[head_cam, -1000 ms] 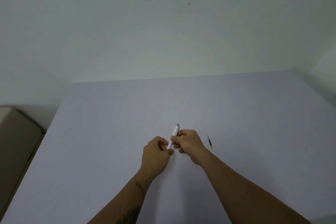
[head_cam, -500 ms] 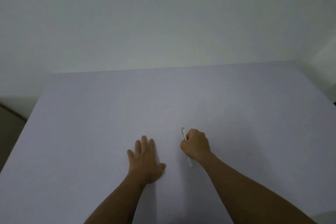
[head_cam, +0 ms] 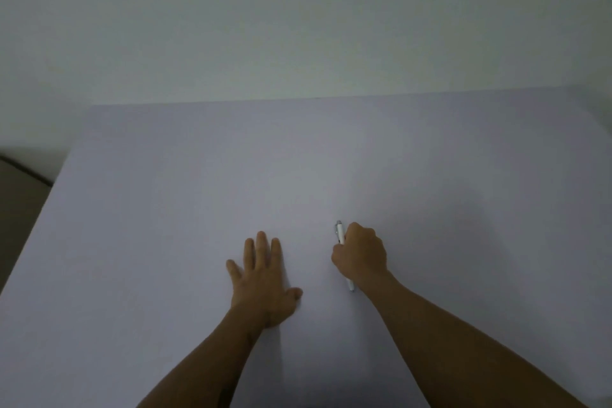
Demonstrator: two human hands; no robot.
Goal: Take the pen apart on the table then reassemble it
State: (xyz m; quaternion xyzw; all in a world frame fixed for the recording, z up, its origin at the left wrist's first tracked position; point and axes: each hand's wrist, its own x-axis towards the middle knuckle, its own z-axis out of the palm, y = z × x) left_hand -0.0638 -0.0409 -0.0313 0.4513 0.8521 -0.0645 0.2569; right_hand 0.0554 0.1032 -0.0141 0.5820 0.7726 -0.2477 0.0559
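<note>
White pen [head_cam: 339, 232] unmoved, right hand [head_cam: 361, 253] still closed

Surface [head_cam: 298, 159] matt, smooth, pale lilac, paper-like. Pen [head_cam: 339, 231] glossy white plastic, silvery metal-look cap end. Wall [head_cam: 298, 10] behind matt, plain painted look.

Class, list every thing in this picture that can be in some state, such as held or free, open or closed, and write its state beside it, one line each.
pen: in one piece as far as it shows, gripped in the right fist, both ends poking out
right hand: closed around the pen
left hand: open, palm down, flat on the table, holding nothing
table: bears the left hand
</note>
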